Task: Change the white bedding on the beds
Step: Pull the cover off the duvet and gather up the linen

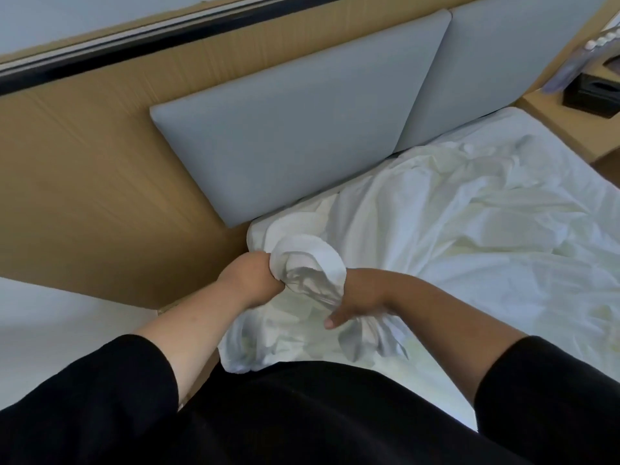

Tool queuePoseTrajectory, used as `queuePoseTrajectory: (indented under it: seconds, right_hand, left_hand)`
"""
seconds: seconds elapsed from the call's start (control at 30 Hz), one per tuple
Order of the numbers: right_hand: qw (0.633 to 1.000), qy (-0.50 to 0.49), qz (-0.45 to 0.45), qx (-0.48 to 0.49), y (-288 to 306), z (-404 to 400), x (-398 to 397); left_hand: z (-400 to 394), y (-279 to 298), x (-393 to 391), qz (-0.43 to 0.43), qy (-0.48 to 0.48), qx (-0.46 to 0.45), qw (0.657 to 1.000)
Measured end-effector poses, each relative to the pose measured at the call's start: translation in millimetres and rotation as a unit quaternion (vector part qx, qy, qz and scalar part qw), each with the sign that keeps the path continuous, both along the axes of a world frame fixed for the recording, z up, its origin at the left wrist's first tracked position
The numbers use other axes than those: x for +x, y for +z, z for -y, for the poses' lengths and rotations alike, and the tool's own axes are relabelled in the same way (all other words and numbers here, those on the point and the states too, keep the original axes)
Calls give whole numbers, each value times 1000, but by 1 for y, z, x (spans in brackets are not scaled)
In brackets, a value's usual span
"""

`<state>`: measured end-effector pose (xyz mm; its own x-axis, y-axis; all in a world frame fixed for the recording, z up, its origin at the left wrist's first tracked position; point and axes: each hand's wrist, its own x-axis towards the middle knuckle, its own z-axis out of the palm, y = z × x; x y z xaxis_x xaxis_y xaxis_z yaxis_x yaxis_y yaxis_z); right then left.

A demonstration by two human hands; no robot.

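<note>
A crumpled white sheet point(453, 223) covers the bed, which runs from the head-end corner in front of me off to the right. At that corner my left hand point(250, 280) grips a bunched fold of the sheet; its fingers are hidden inside the cloth. Just to the right, my right hand point(359, 302) holds the same bunch, with the thumb pointing down and the fingers buried in the fabric. Between the two hands the bunched cloth point(312, 263) stands up off the mattress. Both forearms wear black sleeves pushed up.
Two grey padded headboard panels point(295, 129) lean on a wooden wall panel point(84, 182) behind the bed. At the far right stands a wooden bedside table point(570, 125) with a black box point(593, 92) on it. Pale floor lies at the lower left.
</note>
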<state>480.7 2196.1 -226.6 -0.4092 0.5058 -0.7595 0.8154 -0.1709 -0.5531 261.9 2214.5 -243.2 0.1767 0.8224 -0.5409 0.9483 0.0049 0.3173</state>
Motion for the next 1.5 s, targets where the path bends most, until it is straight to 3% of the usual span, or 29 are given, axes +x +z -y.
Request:
queuePoseTrajectory:
  seconds: [0.07, 0.13, 0.23, 0.33, 0.47, 0.57, 0.67, 0.73, 0.83, 0.9, 0.93, 1.03, 1.1, 1.17, 1.27, 1.33, 1.5]
  right_hand:
    - [976, 78, 186, 85, -18, -1, 1]
    - [955, 52, 259, 135, -26, -7, 13]
    - [949, -29, 234, 210, -17, -24, 30]
    - [944, -20, 185, 271, 6, -42, 27]
    - [939, 18, 164, 303, 28, -59, 16]
    - [939, 30, 142, 311, 37, -66, 3]
    - [944, 5, 121, 307, 39, -74, -4]
    - [941, -10, 143, 305, 36, -78, 3]
    - [928, -12, 199, 314, 20, -76, 23]
    - [910, -15, 224, 349, 0, -70, 31]
    - [899, -30, 232, 371, -11, -68, 34]
    - [872, -164, 239, 395, -44, -49, 41]
    - [827, -322, 224, 402, -68, -15, 45]
    - [751, -497, 236, 366, -103, 35, 46]
    - [670, -691, 239, 128, -160, 109, 28]
    - [605, -771, 197, -34, -198, 147, 4]
    - [431, -882, 155, -108, -265, 173, -35]
  left_hand:
    - [-5, 1, -3, 12, -26, -24, 999]
    - [-14, 6, -11, -7, -67, -73, 995]
    - [-21, 14, -24, -26, -76, -127, 989]
    - [-19, 7, -35, -17, -51, -147, 988]
    - [-13, 11, -23, 138, 13, -107, 985]
    - [-16, 9, 17, 186, 4, -38, 982]
    - [-24, -8, 41, 296, 123, -1, 947]
    - [-33, -6, 48, 260, 141, 26, 955]
    - [-57, -1, 51, 107, -16, 29, 994]
    - [-76, -2, 50, 68, -71, 4, 995]
    - [-83, -5, 50, 89, -66, -31, 993]
    - [-97, -23, 42, 244, 24, -220, 944]
    - [-104, -39, 35, 295, 49, -295, 907]
    - [-112, -54, 32, 310, 42, -313, 897]
    - [-118, -80, 29, 308, 12, -316, 898]
    - [-116, -106, 33, 266, -50, -328, 905]
    - [-82, -173, 42, 156, -142, -297, 931]
